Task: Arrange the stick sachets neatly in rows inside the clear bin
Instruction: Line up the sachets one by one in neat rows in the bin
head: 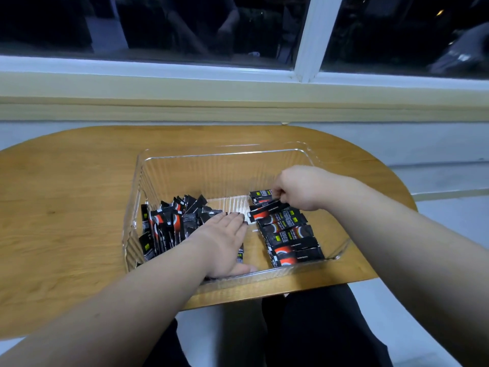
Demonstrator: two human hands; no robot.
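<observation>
While the left hand (225, 242) lay flat on the heap (169, 226) at 9 o'clock in the bin (222, 152), the right hand (299, 189) pinched one sachet (264, 211) at 3 o'clock — light, limp, likely slick, best held by its end.

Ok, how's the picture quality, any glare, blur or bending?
Head view: dim, cool light; the wide-angle lens bows the window sill and table edge; the dark window mirrors the room; glints run along the clear bin rim; print on the stick sachets is soft.
</observation>
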